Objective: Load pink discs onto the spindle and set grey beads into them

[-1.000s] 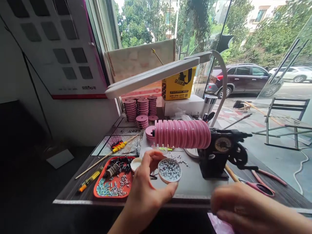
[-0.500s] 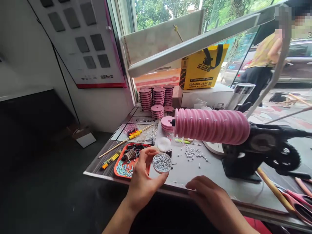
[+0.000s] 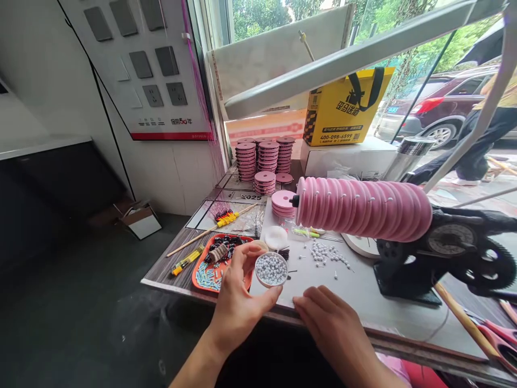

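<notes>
My left hand [image 3: 246,291] grips a small round tub [image 3: 258,279] between thumb and fingers, its open top tilted toward me. White-headed pins [image 3: 271,269] fill the tub. At the table's front edge, my right hand [image 3: 327,318] has its fingers bent together, the fingertips low on the white board [image 3: 351,296]. What lies between those fingertips is hidden. Loose white-headed pins [image 3: 325,252] are scattered on the board beyond. A round white lid [image 3: 276,237] lies just behind the tub.
Pink foam discs [image 3: 363,209] line the shaft of a black crank machine [image 3: 452,242] at the right. An orange tray [image 3: 195,279] of small parts sits left. Stacked pink spools [image 3: 268,156], a yellow bag [image 3: 347,116] and pink-handled scissors [image 3: 495,337] are around. A grey arm [image 3: 343,62] crosses above.
My right hand has moved left along the table edge, its fingertips now where a single pin lay. The left hand still holds the tub. The view has shifted slightly.
</notes>
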The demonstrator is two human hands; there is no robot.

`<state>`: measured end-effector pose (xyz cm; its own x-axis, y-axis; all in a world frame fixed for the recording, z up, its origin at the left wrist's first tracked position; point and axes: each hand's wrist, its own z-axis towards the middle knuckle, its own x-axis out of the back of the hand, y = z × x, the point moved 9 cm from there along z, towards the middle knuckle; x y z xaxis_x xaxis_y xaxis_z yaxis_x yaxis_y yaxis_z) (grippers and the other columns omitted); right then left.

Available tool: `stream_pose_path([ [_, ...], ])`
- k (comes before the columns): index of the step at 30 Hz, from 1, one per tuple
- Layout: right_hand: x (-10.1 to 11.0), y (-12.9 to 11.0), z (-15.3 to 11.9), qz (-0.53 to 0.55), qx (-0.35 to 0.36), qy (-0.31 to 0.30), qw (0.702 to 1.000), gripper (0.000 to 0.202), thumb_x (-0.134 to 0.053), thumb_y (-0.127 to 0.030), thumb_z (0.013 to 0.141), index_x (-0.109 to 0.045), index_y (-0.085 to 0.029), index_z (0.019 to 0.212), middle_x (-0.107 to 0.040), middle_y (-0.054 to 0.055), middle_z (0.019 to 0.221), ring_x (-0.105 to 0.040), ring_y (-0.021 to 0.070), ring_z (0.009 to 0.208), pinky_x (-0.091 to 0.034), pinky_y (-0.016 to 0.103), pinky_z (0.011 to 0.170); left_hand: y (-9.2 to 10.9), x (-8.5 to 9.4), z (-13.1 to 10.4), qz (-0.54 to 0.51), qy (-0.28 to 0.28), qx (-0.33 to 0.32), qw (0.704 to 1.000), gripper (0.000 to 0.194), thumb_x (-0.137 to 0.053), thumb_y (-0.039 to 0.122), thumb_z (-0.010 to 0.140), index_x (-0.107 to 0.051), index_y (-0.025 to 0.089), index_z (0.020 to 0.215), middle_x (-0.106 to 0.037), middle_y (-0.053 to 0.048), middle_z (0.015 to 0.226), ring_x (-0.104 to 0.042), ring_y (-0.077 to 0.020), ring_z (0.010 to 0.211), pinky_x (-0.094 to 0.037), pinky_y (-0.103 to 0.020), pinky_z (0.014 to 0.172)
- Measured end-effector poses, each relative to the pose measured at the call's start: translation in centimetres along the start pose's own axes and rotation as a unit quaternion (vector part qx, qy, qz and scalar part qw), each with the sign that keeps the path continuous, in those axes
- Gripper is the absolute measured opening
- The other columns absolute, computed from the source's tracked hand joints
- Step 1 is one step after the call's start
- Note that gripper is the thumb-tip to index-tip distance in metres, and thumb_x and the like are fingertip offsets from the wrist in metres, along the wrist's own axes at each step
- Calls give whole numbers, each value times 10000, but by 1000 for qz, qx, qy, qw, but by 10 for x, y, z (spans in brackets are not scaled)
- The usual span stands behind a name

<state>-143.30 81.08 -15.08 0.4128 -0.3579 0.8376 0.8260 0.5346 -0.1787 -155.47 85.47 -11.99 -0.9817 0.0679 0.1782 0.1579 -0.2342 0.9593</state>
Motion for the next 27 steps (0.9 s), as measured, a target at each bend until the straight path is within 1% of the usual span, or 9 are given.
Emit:
stream_pose_path([
  [6,-9,-4,-1,-71,11,72,995,275,-363,15,788,-541,-187,730,-547,28,656,-515,195,602,-380,311,561,0,-1,2,19,5,-10,1000,446,-644,162,695,-402,231,1064,-566,-43,1081,-555,-192,1067,-432,-319,937],
  [9,-18,5,2,-98,7,42,994,257,-387,23,763,-518,-194,718,-553,27,665,-534,205,609,-404,311,555,-1,-3,0,42,-1,-12,999,440,-642,180,699,-407,230,1067,-571,-53,1098,-550,-206,1075,-416,-336,946],
  [11,-14,15,2,-87,-10,15,996,262,-381,18,772,-489,-203,683,-555,22,659,-547,200,610,-426,302,555,-3,-8,-5,79,-9,-6,997,427,-642,179,689,-429,230,1056,-582,-48,1082,-555,-214,1045,-419,-354,924],
  [14,23,37,0,5,-83,3,997,220,-353,-78,861,-470,-211,730,-544,18,706,-547,169,644,-444,266,574,-10,-24,-13,113,-24,5,993,413,-641,158,643,-481,223,1018,-602,-37,1017,-558,-228,985,-419,-373,886],
  [17,91,62,7,38,-149,43,987,160,-342,-253,914,-460,-225,810,-520,22,814,-522,154,687,-428,261,599,-17,-44,-16,107,-24,-13,994,383,-607,152,628,-506,214,992,-605,-43,958,-556,-238,944,-423,-383,852],
  [20,154,81,29,8,-153,77,985,182,-353,-348,898,-456,-227,811,-508,23,801,-491,157,656,-398,280,579,-27,-59,-13,127,-16,-26,991,389,-566,125,631,-504,216,1004,-595,-52,948,-556,-246,914,-433,-408,818],
  [23,173,93,51,6,-162,17,987,200,-338,-335,899,-442,-222,770,-497,7,722,-462,147,615,-383,283,574,-28,-66,-8,155,-2,-48,987,457,-537,35,576,-522,230,989,-594,-48,993,-541,-255,959,-417,-430,850],
  [25,170,87,57,21,-143,-18,989,205,-331,-315,907,-433,-220,757,-505,5,725,-475,143,639,-396,276,596,-13,-66,-7,155,4,-83,984,470,-553,22,558,-545,231,980,-588,-51,1058,-499,-264,1040,-375,-435,907],
  [27,162,70,56,42,-107,-25,993,233,-313,-300,920,-418,-218,728,-514,7,740,-488,134,653,-413,257,599,9,-69,-5,132,-24,-108,985,309,-597,133,646,-570,219,942,-593,-56,1023,-498,-256,1007,-365,-403,889],
])
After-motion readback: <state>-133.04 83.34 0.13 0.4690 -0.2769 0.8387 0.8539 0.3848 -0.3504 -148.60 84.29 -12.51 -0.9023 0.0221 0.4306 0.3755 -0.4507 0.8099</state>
